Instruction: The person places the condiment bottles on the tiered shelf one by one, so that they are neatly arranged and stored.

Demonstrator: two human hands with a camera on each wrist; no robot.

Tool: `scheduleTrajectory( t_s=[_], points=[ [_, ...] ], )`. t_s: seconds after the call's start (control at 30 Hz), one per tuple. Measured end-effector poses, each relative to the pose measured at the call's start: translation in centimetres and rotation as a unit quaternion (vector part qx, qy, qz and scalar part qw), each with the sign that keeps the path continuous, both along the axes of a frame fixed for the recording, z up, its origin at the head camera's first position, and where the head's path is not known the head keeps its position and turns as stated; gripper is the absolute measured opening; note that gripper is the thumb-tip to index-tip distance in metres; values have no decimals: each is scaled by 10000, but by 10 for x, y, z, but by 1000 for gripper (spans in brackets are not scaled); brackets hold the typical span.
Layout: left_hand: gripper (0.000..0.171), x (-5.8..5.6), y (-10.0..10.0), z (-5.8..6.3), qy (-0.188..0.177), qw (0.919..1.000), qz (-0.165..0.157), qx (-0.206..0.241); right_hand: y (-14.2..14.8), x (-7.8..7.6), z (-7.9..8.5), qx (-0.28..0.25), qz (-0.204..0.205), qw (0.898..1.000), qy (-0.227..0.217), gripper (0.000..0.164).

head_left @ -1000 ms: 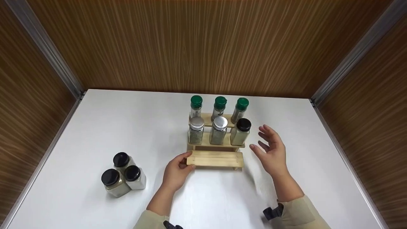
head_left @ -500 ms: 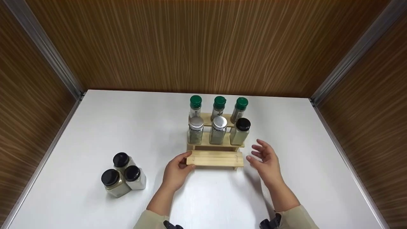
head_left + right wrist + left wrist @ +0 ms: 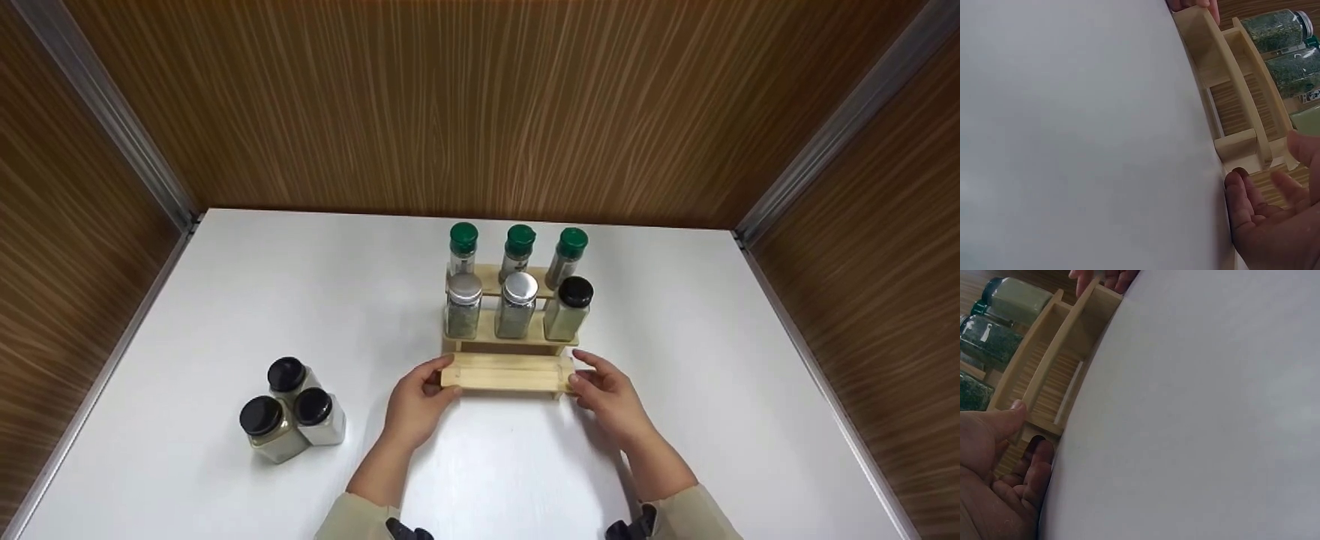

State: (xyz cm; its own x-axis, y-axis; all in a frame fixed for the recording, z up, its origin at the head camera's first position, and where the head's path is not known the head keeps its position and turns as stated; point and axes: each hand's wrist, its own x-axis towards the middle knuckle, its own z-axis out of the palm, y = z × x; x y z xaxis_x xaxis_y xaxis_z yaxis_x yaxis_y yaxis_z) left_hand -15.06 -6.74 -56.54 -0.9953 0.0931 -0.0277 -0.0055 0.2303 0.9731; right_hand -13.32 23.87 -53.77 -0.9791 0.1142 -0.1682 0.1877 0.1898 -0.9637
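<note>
A pale wooden tiered spice rack (image 3: 506, 373) stands on the white table, its lowest step bare. Its middle step bears two silver-capped jars (image 3: 516, 307) and a black-capped jar (image 3: 568, 311); behind them are three green-capped jars (image 3: 519, 244). My left hand (image 3: 416, 405) grips the left end of the lowest step, thumb in front, as the left wrist view also shows. At the opposite end is my right hand (image 3: 611, 401), its fingertips right at the step. The right wrist view shows its thumb (image 3: 1300, 147) spread from the step, fingers loosely bent.
Three black-capped jars (image 3: 289, 412) stand close together at the left of the table (image 3: 187, 360). Wood-grain panels (image 3: 480, 105) rise at the back and both sides.
My right hand has come down and leftward to the right end of the rack's lowest step. My left hand keeps its hold. Rack and jars stay put.
</note>
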Motion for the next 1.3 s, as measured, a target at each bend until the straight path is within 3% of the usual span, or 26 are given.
scheduleTrajectory(
  t_s=[0.4, 0.53, 0.7, 0.87, 0.93, 1.0, 1.13, 1.23, 1.3],
  points=[
    [50, 1, -2, 1, -59, 9999, 52, 120, -2, -4, -7, 200, -34, 9997, 139, 44],
    [55, 9, -7, 6, -99, 9996, 165, 191, -4, -4, -11, 309, -12, 9995, 116, 44],
    [60, 28, -15, 30, 56, 9996, 253, -71, -5, -6, -13, 363, -29, 9992, 189, 44],
    [57, 47, -29, 65, 687, 9951, 638, -305, -6, -7, -13, 348, -43, 9991, 234, 43],
    [56, 53, -37, 75, 1061, 9887, 958, -446, -7, -6, -12, 351, -51, 9991, 228, 43],
    [56, 58, -45, 80, 1522, 9770, 1351, -633, -7, -6, -12, 351, -48, 9991, 217, 43],
    [56, 64, -62, 81, 2440, 9390, 2162, -1095, -7, -7, -14, 316, -12, 9992, 237, 43],
    [56, 67, -72, 76, 2757, 9162, 2562, -1373, -6, -7, -15, 271, 22, 9993, 261, 43],
    [57, 69, -76, 73, 2722, 9112, 2671, -1558, -6, -7, -16, 264, 35, 9993, 257, 43]
  ],
)
